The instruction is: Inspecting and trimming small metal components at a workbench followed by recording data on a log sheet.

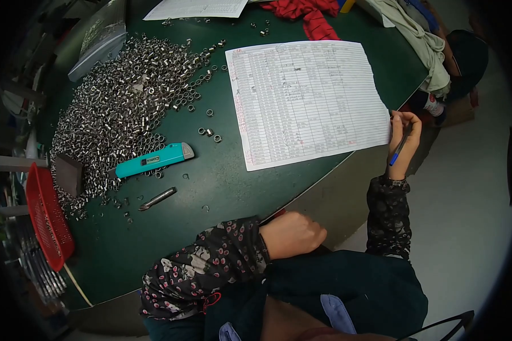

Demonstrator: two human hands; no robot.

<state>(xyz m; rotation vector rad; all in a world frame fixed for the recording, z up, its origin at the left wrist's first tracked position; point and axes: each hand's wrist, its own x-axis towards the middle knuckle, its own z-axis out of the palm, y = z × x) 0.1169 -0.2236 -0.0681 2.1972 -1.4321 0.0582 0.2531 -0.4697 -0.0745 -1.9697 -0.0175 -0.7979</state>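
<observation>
Right hand [404,137] holds pen [397,153]; red basket [49,221] sits beside metal rings [111,105].

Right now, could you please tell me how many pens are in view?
1: a blue-tipped pen in the right hand, by the large sheet's right edge; others may be hidden.

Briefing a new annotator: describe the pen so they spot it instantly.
On the dark green table, find the large printed sheet. At its right edge, the right hand holds the pen. It is slim and dark; its bright blue end sets it apart from the white paper and patterned sleeve.
</observation>
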